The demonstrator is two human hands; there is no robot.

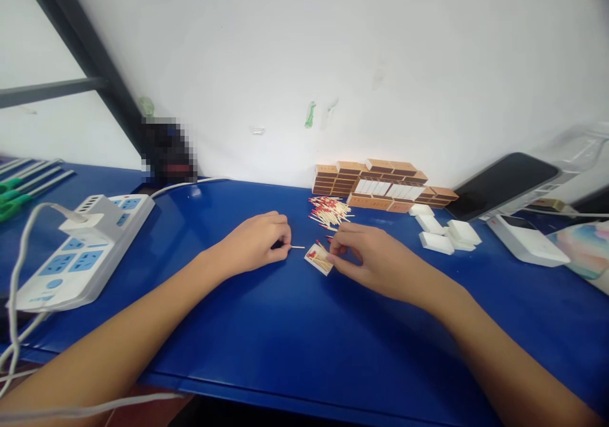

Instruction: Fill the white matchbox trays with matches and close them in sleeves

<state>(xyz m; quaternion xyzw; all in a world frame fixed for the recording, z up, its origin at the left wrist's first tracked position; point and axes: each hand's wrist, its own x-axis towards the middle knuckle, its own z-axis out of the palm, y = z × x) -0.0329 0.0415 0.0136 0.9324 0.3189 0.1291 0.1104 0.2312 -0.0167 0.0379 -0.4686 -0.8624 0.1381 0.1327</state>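
Observation:
My left hand [259, 243] is closed in a pinch on a matchstick [297, 247], whose pale end sticks out to the right. Just right of it, a small white matchbox tray [311, 266] lies on the blue table with red-tipped matches inside. Over the tray's right side my right hand [368, 249] has thumb and fingers pinched together on a match [318, 243] with a red head. Behind both hands spreads a loose pile of red-headed matches [330, 211]. A few more matches lie partly hidden behind the right fingers.
Stacked matchboxes [380, 183] stand along the wall. Several white trays [438, 243] sit to their right. A phone [507, 183] leans beside a white device [528, 240]. At left are a white power strip [80, 256] with cables and green-handled tools [12, 198].

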